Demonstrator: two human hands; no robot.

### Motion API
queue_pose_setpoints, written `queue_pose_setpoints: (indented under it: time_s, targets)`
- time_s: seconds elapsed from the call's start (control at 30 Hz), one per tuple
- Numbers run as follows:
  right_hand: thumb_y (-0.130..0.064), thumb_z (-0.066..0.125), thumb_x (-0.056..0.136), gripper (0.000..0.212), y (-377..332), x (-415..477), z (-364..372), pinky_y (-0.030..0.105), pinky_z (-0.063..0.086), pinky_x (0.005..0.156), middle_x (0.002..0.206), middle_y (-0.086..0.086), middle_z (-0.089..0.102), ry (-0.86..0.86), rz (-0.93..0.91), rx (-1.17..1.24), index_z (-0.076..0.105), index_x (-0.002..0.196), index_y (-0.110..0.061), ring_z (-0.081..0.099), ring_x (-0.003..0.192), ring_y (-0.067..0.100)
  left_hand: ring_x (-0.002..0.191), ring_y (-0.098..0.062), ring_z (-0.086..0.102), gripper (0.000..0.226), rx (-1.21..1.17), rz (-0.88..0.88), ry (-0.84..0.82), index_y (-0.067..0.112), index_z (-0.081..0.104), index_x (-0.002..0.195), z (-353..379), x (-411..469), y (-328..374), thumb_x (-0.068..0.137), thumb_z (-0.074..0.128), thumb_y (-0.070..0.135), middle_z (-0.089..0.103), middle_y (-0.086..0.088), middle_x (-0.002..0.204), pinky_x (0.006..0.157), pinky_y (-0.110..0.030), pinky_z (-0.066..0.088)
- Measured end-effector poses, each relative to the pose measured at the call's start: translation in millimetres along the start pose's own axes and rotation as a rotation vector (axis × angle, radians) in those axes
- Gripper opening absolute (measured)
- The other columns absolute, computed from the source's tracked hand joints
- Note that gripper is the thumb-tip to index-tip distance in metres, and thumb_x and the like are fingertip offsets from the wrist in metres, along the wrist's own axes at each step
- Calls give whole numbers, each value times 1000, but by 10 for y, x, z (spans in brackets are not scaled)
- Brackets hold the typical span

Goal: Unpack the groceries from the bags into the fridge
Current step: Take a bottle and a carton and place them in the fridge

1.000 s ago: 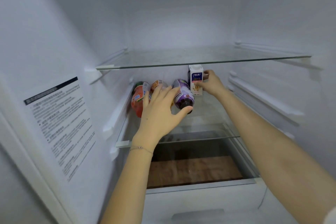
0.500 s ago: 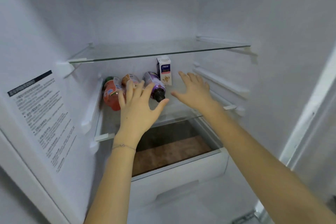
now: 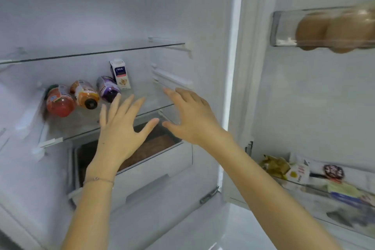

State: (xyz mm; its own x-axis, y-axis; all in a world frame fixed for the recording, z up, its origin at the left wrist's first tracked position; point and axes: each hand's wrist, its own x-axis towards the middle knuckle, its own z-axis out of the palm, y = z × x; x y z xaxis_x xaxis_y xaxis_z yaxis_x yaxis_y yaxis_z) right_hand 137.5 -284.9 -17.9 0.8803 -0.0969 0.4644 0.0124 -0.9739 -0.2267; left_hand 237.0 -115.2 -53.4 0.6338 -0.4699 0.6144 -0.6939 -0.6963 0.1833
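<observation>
Left hand (image 3: 119,128): hovers in front of the lower glass shelf (image 3: 146,99), fingers straight and spread wide, thumb out to the right, grips nothing. Wears a thin bracelet (image 3: 98,179) at the wrist.

Right hand (image 3: 190,117): hangs just to the right of the left, palm down, fingers splayed wide, holds nothing. Thumbs of the two near each other but apart.

On the lower glass shelf inside the open fridge (image 3: 142,16): three bottles on their sides in a row, one end toward the camera. Red bottle (image 3: 59,101) leftmost, orange bottle (image 3: 86,94) just beside it, purple bottle (image 3: 107,88) next on the right. Upright just behind and right of the purple one: small white carton (image 3: 120,74), near the back wall. Left fingertips near the purple bottle; contact cannot be told.

Above, upper glass shelf (image 3: 101,46). Below, white drawer (image 3: 154,170), something brown and blurred visible inside.

On the open door at right: clear upper bin (image 3: 284,26) with brown eggs (image 3: 312,32), and lower door bin (image 3: 304,191) with assorted packets (image 3: 276,165), too blurred to identify.
</observation>
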Motion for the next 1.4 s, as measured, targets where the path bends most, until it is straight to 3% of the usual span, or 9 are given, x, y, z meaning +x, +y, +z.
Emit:
queue_pose_setpoints:
  time_s: [0.17, 0.4, 0.6, 0.8, 0.9, 1.07, 1.2, 1.4]
  targets:
    - [-48, 56, 90, 77, 275, -960, -567, 39, 21, 115, 156, -1, 26, 38, 62, -3, 15, 153, -30, 21, 143, 20, 150, -19, 8, 77, -132, 104, -9, 31, 35, 148, 39, -302, 866, 85, 26, 74, 32, 3, 156, 121, -48, 1]
    - [-49, 58, 88, 73, 892, -2417, -1262, 44, 25, 113, 152, -1, 34, 139, 280, -101, 25, 150, -32, 24, 142, 22, 149, -21, 12, 74, -305, 265, -72, 31, 33, 149, 299, -810, 2266, 86, 29, 71, 33, 1, 156, 119, -48, 4]
    - [-49, 57, 86, 72, 1445, -3753, -1848, 43, 28, 112, 149, 2, 38, 216, 538, -216, 29, 150, -29, 28, 140, 23, 149, -16, 12, 70, -543, 519, -192, 30, 32, 149, 478, -1242, 3677, 89, 32, 65, 32, 3, 157, 121, -39, 4]
    - [-52, 57, 88, 75, 1848, -5076, -2289, 42, 23, 116, 154, -2, 29, 191, 842, -321, 22, 151, -32, 20, 143, 19, 149, -15, 12, 68, -714, 837, -334, 29, 31, 150, 587, -1849, 5147, 91, 38, 62, 28, 7, 158, 121, -42, 10]
    - [-56, 54, 89, 77, 2021, -5605, -2456, 42, 18, 118, 157, -3, 22, 178, 1001, -359, 14, 152, -37, 13, 146, 20, 150, -13, 9, 69, -743, 950, -398, 33, 27, 151, 730, -2031, 5765, 91, 36, 65, 23, 9, 159, 122, -39, 4]
    - [-60, 53, 87, 85, 2358, -6389, -2661, 46, 3, 119, 162, -4, 0, 66, 1259, -384, -1, 151, -44, -6, 148, 22, 150, -16, 4, 73, -738, 1091, -483, 37, 24, 151, 1051, -2250, 6724, 88, 25, 72, 20, 7, 161, 122, -46, 3]
    - [-58, 54, 87, 82, 2692, -6839, -2778, 46, 5, 120, 161, -2, 5, 119, 1399, -417, 6, 152, -41, -1, 148, 22, 150, -18, -6, 75, -687, 1172, -537, 40, 18, 152, 1387, -2361, 7374, 85, 18, 76, 13, 6, 162, 121, -48, -6]
    - [-57, 53, 88, 78, 3276, -7392, -3018, 45, 8, 118, 160, 0, 12, 208, 1587, -477, 13, 152, -36, 6, 147, 24, 150, -22, -6, 82, -688, 1303, -595, 38, 20, 152, 1859, -2348, 8514, 80, 12, 78, 14, 2, 162, 120, -49, -9]
